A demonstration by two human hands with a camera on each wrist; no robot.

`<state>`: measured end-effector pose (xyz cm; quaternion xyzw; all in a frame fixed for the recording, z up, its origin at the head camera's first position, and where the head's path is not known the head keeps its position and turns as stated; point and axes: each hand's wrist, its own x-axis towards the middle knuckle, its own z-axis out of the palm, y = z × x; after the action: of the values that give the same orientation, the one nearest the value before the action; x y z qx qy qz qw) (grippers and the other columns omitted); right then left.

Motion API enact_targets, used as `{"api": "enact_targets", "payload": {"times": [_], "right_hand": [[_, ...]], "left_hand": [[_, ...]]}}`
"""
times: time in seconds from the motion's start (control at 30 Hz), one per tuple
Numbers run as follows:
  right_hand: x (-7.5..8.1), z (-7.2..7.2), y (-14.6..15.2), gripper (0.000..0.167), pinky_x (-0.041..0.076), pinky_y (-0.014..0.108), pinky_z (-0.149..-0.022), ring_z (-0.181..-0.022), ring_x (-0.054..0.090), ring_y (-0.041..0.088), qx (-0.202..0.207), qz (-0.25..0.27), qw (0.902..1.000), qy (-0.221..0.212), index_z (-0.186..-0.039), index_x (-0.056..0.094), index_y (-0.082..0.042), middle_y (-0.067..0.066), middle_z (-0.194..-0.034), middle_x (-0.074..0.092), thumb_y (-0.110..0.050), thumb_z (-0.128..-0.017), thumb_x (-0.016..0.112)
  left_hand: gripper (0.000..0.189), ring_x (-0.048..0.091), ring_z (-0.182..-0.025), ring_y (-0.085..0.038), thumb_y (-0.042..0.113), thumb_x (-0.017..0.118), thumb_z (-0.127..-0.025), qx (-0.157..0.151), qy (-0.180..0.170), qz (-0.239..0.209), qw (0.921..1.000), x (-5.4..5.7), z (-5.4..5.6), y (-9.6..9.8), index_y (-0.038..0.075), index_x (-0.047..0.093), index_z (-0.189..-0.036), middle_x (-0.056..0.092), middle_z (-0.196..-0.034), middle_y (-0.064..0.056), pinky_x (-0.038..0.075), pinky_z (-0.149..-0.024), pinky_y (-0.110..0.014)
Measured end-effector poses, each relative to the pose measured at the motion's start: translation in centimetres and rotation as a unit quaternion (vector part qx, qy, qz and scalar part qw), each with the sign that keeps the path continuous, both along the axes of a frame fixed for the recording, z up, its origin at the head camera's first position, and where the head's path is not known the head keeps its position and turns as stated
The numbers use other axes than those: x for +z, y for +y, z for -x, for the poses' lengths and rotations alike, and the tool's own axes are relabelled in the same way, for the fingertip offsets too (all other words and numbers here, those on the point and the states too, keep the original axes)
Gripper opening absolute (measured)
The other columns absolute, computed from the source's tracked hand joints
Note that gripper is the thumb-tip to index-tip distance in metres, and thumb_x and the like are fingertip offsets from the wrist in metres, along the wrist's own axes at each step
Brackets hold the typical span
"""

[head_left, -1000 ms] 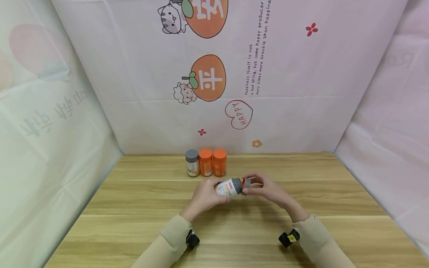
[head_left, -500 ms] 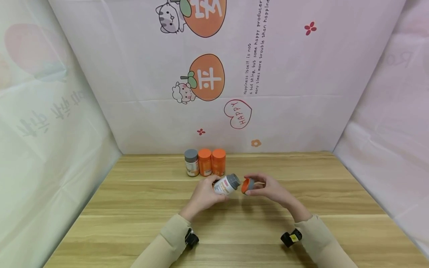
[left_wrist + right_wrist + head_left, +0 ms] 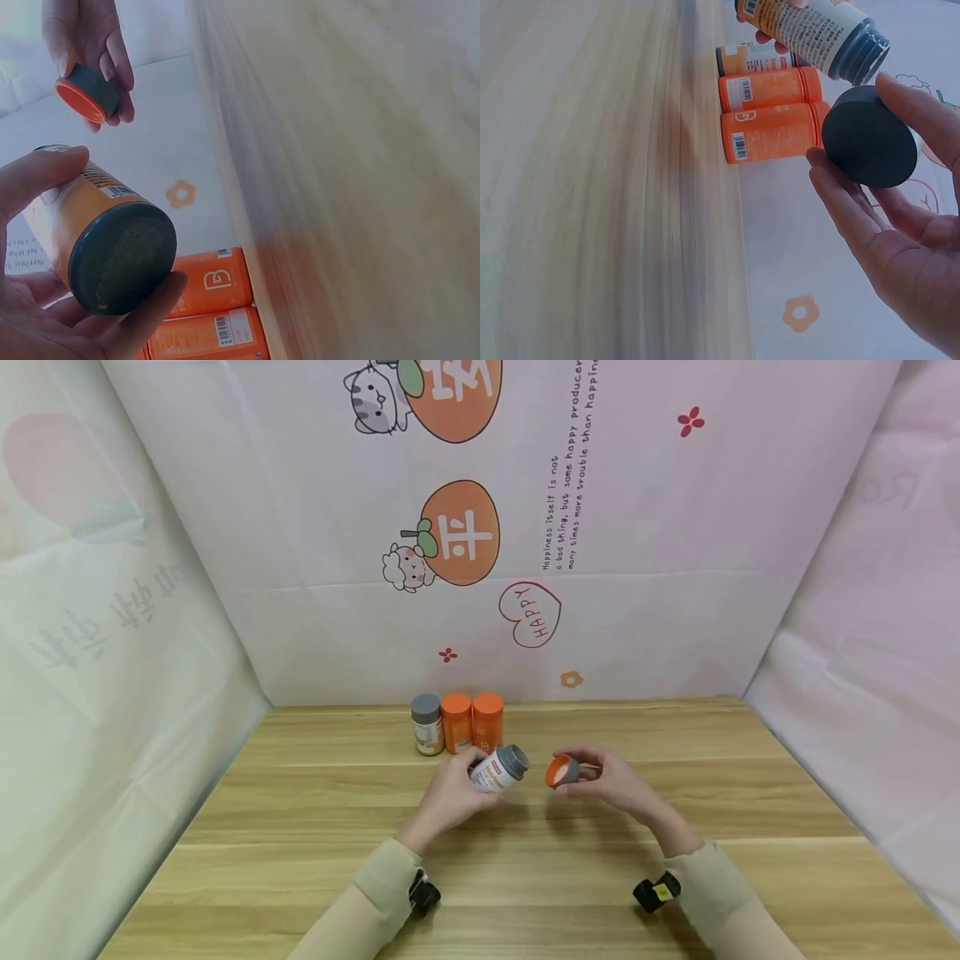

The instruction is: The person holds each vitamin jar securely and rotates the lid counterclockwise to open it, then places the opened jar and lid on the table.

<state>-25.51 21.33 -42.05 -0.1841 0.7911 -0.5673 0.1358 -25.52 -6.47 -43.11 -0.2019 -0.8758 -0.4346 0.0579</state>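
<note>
In the head view my left hand grips a grey bottle with a white and orange label. The bottle is tilted, its uncapped grey mouth pointing up and to the right. My right hand pinches the grey screw cap between thumb and fingers, its orange inside facing the bottle. A small gap separates cap and bottle. The left wrist view shows the bottle's dark base; in the right wrist view the cap's flat top faces the camera. What the bottle contains cannot be made out.
Behind the left hand, a capped grey-lidded bottle and two orange bottles stand side by side at the back of the wooden table. A printed white cloth hangs behind, with cloth at both sides.
The cap has come away from the bottle's mouth and moved right with my right hand. My left hand has drawn the bottle slightly left and tipped its mouth more upward.
</note>
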Motion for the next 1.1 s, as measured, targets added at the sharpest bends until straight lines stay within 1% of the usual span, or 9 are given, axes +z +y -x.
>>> {"api": "enact_targets", "payload": {"times": [0.17, 0.23, 0.37, 0.6, 0.67, 0.77, 0.9, 1.0, 1.1], "right_hand": [[0.0, -0.1, 0.3, 0.062, 0.051, 0.024, -0.084, -0.117, 0.055, 0.037, -0.003, 0.021, 0.9998, -0.002, -0.134, 0.047, -0.007, 0.022, -0.132, 0.049, -0.013, -0.08, 0.075], [0.0, -0.1, 0.5, 0.062, 0.051, 0.024, -0.084, -0.119, 0.053, 0.04, -0.004, 0.026, 0.9996, -0.001, -0.134, 0.046, -0.006, 0.022, -0.133, 0.048, -0.01, -0.079, 0.075], [0.0, -0.1, 0.7, 0.063, 0.051, 0.025, -0.084, -0.12, 0.052, 0.038, -0.005, 0.028, 0.9996, 0.01, -0.134, 0.045, -0.005, 0.023, -0.133, 0.047, -0.006, -0.078, 0.075], [-0.4, 0.2, 1.0, 0.066, 0.051, 0.026, -0.086, -0.124, 0.05, 0.036, -0.016, 0.026, 0.9993, 0.02, -0.132, 0.044, -0.004, 0.022, -0.133, 0.046, -0.006, -0.075, 0.077], [-0.5, 0.2, 1.2, 0.067, 0.05, 0.026, -0.086, -0.122, 0.051, 0.036, -0.023, 0.018, 0.9992, 0.027, -0.132, 0.044, -0.003, 0.021, -0.133, 0.047, -0.007, -0.075, 0.078], [-0.6, 0.3, 1.4, 0.067, 0.049, 0.028, -0.086, -0.118, 0.053, 0.034, -0.036, -0.007, 0.9981, 0.049, -0.131, 0.045, -0.004, 0.019, -0.13, 0.051, -0.01, -0.074, 0.079], [-0.6, 0.2, 1.6, 0.067, 0.047, 0.028, -0.085, -0.115, 0.053, 0.033, -0.05, -0.029, 0.9957, 0.072, -0.133, 0.047, -0.009, 0.017, -0.13, 0.052, -0.012, -0.074, 0.08], [-0.7, 0.3, 1.9, 0.067, 0.047, 0.027, -0.085, -0.116, 0.052, 0.033, -0.05, -0.035, 0.9954, 0.074, -0.135, 0.047, -0.011, 0.017, -0.132, 0.052, -0.013, -0.075, 0.079], [-0.8, 0.5, 2.1, 0.064, 0.047, 0.026, -0.084, -0.114, 0.052, 0.032, -0.054, -0.043, 0.9951, 0.071, -0.133, 0.051, -0.012, 0.016, -0.13, 0.054, -0.015, -0.076, 0.079]], "left_hand": [[0.048, 0.059, -0.081, -0.014, 0.022, 0.085, -0.064, 0.007, 0.012, 0.002, 0.9999, 0.0, 0.1, -0.5, 0.014, 0.061, -0.105, 0.066, -0.096, -0.002, 0.049, -0.073, -0.032], [0.048, 0.059, -0.082, -0.014, 0.022, 0.085, -0.064, 0.01, 0.016, 0.001, 0.9998, -0.1, 0.2, -0.6, 0.014, 0.062, -0.105, 0.066, -0.095, -0.001, 0.049, -0.074, -0.032], [0.048, 0.06, -0.082, -0.014, 0.019, 0.086, -0.063, 0.015, 0.018, 0.0, 0.9997, -0.2, 0.4, -1.0, 0.014, 0.062, -0.103, 0.066, -0.093, 0.0, 0.05, -0.076, -0.033], [0.048, 0.06, -0.083, -0.014, 0.018, 0.086, -0.062, 0.021, 0.019, 0.001, 0.9996, -0.3, 0.5, -1.4, 0.014, 0.062, -0.103, 0.066, -0.093, 0.0, 0.05, -0.076, -0.034], [0.048, 0.06, -0.084, -0.015, 0.016, 0.086, -0.062, 0.02, 0.018, -0.002, 0.9996, -0.3, 0.5, -1.5, 0.013, 0.061, -0.103, 0.066, -0.094, 0.0, 0.05, -0.077, -0.034], [0.049, 0.06, -0.084, -0.015, 0.015, 0.086, -0.062, 0.02, 0.017, -0.005, 0.9996, -0.3, 0.5, -1.6, 0.012, 0.061, -0.103, 0.066, -0.094, -0.001, 0.05, -0.078, -0.035], [0.05, 0.06, -0.086, -0.017, 0.014, 0.086, -0.062, 0.023, 0.012, -0.011, 0.9996, -0.2, 0.5, -1.8, 0.013, 0.061, -0.105, 0.066, -0.096, -0.001, 0.049, -0.08, -0.036], [0.051, 0.06, -0.089, -0.017, 0.012, 0.086, -0.062, 0.026, 0.005, -0.017, 0.9995, -0.1, 0.5, -1.9, 0.013, 0.061, -0.107, 0.066, -0.098, -0.001, 0.049, -0.082, -0.037], [0.051, 0.06, -0.09, -0.018, 0.012, 0.086, -0.062, 0.028, 0.004, -0.019, 0.9994, -0.1, 0.5, -2.2, 0.012, 0.062, -0.107, 0.066, -0.099, -0.002, 0.048, -0.083, -0.039]]}}
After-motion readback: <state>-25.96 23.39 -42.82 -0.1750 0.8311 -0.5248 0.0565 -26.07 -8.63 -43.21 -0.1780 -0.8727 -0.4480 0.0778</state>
